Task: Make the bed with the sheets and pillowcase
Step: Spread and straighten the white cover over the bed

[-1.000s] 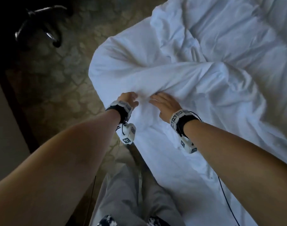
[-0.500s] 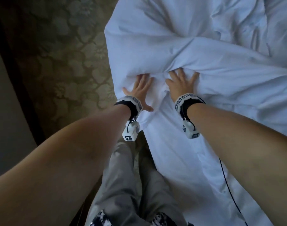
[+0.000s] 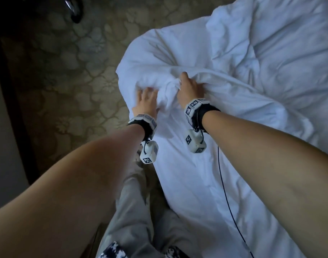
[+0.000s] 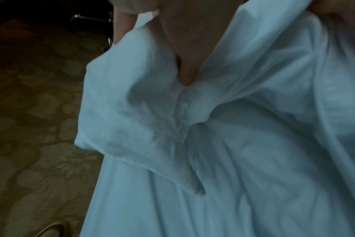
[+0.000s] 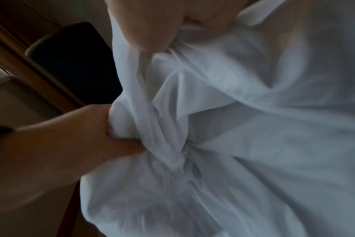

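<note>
A white sheet lies rumpled over the bed, its near corner bunched up between my hands. My left hand grips the left side of the bunch, its fingers blurred in the head view. In the right wrist view the left hand has its fingers curled into the cloth. My right hand clutches the gathered fold just beside it, knuckles up. The thumb of the right hand presses the sheet. In the left wrist view a finger digs into the sheet. The fingertips are hidden in the folds.
Patterned carpet lies left of the bed. A dark chair base stands at the top left. A dark wooden edge runs along the far left. My grey-trousered legs stand against the bedside. A thin cable hangs from my right wrist.
Half a second ago both hands lay flat with fingers spread on the sheet. Now both have closed on the cloth and gathered it into a raised bunch.
</note>
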Demonstrator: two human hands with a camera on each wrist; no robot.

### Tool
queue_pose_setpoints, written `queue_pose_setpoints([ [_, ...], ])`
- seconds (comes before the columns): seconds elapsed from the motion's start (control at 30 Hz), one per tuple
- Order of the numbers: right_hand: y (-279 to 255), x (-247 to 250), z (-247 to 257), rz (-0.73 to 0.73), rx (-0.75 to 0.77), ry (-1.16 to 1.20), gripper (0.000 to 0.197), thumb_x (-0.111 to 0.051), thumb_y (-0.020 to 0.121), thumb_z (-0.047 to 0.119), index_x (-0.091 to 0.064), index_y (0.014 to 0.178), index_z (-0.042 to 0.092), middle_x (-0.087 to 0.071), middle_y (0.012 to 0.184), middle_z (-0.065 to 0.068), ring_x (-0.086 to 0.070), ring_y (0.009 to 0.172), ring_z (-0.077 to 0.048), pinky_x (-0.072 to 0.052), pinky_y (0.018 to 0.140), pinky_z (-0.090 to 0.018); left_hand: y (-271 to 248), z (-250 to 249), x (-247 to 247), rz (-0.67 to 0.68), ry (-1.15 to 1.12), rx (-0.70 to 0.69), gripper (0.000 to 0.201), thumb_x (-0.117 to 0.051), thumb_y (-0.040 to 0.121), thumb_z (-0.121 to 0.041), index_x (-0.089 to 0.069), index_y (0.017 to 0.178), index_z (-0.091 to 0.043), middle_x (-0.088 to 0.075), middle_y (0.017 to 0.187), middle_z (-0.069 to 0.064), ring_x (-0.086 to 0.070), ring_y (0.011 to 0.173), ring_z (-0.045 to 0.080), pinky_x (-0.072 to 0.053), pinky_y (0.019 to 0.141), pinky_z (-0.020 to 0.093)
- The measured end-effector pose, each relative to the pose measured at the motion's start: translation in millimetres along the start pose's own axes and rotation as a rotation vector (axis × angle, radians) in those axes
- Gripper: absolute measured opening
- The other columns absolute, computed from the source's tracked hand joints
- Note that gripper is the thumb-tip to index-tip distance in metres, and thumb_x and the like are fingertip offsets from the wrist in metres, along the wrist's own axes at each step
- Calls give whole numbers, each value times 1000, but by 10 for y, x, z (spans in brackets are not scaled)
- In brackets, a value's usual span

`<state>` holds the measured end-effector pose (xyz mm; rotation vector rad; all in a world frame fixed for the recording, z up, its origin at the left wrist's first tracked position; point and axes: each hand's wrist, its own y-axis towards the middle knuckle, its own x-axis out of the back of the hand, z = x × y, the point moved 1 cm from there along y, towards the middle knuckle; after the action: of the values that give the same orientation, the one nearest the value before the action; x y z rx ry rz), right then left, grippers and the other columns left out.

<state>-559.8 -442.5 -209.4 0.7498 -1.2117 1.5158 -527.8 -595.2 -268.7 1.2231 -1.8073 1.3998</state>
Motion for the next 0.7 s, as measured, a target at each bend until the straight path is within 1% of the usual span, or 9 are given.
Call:
queue_pose_setpoints([
  [0.1, -1, 378, 169, -13, 66, 97, 27, -49, 90, 7, -43, 116, 10, -63, 111, -16, -60, 97, -37, -40, 68, -36, 75, -92, 611, -52, 4, -8, 29, -58, 88, -12, -53, 116, -14, -55, 121, 13, -52, 113, 37, -46, 73, 42],
  [0.17, -3, 609, 297, -4, 91, 117, 35, -61, 85, 27, -42, 111, 12, -59, 101, -8, -56, 90, -29, -42, 74, -38, 115, -110, 1122, -80, 45, -32, 21, -52, 83, -4, -54, 104, -10, -60, 104, 18, -59, 95, 40, -40, 65, 37],
  [0.2, 1, 713, 363, 20, 90, 100, 44, -66, 80, 37, -41, 108, 14, -53, 98, -3, -51, 88, -25, -41, 76, -40, 135, -114, 1376, -89, 71, -46, 23, -51, 82, -4, -54, 103, -10, -61, 102, 19, -60, 93, 41, -40, 66, 37],
  [0.23, 18, 823, 427, 44, 89, 61, 49, -70, 76, 39, -40, 106, 15, -49, 97, -1, -48, 89, -24, -40, 77, -40, 167, -121, 1630, -95, 98, -67, 25, -51, 81, -5, -55, 105, -11, -61, 103, 20, -60, 94, 42, -40, 68, 37],
  [0.27, 66, 929, 484, 51, 83, 9, 46, -72, 76, 32, -38, 104, 16, -47, 98, 0, -49, 93, -26, -39, 77, -40, 221, -149, 1879, -102, 126, -99, 26, -51, 82, -7, -57, 107, -13, -62, 105, 21, -60, 96, 43, -41, 69, 38],
  [0.33, 217, 1177, 595, 0, 60, -70, 35, -67, 80, 11, -41, 104, 15, -53, 103, -6, -54, 101, -32, -39, 77, -39, 363, -250, 2348, -119, 170, -173, 23, -52, 85, -11, -60, 106, -15, -63, 108, 21, -61, 98, 43, -43, 72, 38],
  [0.4, 407, 1465, 700, -72, 1, -94, 27, -62, 81, 3, -50, 104, 12, -59, 108, -11, -57, 103, -34, -44, 77, -37, 575, -379, 2744, -151, 184, -245, 20, -51, 86, -12, -61, 103, -16, -63, 110, 19, -61, 100, 42, -45, 75, 39],
  [0.5, 721, 1893, 810, -167, -154, -62, 21, -59, 79, 3, -59, 97, 13, -62, 106, -13, -60, 100, -34, -48, 75, -34, 929, -626, 3238, -156, 197, -333, 21, -51, 86, -13, -62, 104, -15, -63, 111, 19, -60, 102, 41, -42, 74, 37],
  [0.7, 1055, 2591, 696, -299, -467, -102, 27, -59, 86, 9, -62, 113, 12, -55, 119, -12, -54, 114, -35, -49, 86, -41, 1480, -1303, 3978, -110, 292, -601, 23, -55, 84, -17, -62, 106, -20, -63, 112, 16, -61, 104, 40, -49, 81, 42],
])
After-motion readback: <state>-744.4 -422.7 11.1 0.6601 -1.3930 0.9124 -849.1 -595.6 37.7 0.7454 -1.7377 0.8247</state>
